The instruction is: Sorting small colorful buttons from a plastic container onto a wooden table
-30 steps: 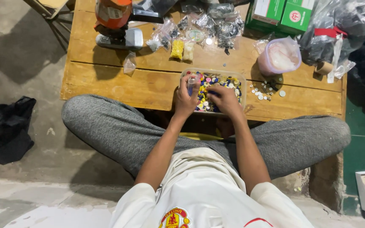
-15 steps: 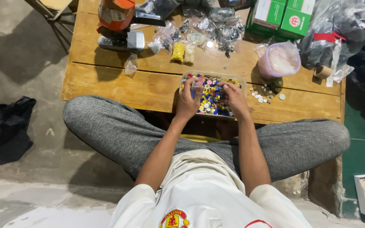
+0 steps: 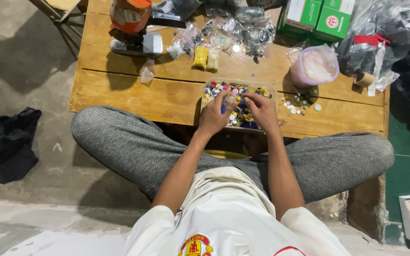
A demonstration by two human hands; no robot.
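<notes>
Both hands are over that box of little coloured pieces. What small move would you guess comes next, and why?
Probably the right hand drops a picked piece into the small clear bag that the left hand seems to hold. Both hands meet over the clear box of coloured pieces, and filled little bags already lie farther back on the wooden table.

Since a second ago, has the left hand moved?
Cannot tell: left hand sits at the near-left corner of the clear tray of coloured buttons, as before.
</notes>
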